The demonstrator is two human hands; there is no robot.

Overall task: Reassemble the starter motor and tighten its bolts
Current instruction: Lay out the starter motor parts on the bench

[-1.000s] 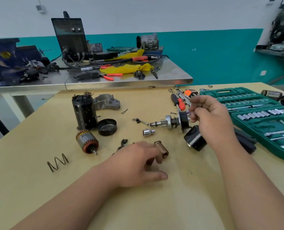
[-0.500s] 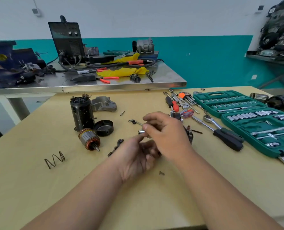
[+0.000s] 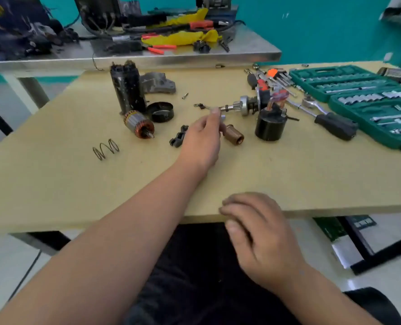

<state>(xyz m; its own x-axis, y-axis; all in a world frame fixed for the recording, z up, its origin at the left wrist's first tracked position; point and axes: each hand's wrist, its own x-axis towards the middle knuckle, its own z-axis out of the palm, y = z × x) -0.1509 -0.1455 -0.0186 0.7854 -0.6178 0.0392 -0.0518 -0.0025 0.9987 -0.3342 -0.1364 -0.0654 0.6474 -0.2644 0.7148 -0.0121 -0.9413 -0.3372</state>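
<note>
Your left fingers (image 3: 214,113) pinch a small silver piece just beside the tip of the geared shaft (image 3: 241,107); your right hand (image 3: 260,233) hangs loosely curled and empty at the near edge of the bench (image 3: 54,184). Little looks assembled yet: the motor body (image 3: 127,86) stands apart, with the copper-wound rotor (image 3: 139,124), black cap (image 3: 160,111), spring (image 3: 105,148) and socket set (image 3: 363,99) lying separate, bolts untouched.

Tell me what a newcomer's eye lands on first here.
The left hand reaching mid-table toward the pinion shaft, beside the black solenoid. Left of it, the copper-wound armature lies before the upright motor housing. The green socket set fills the right edge.
</note>
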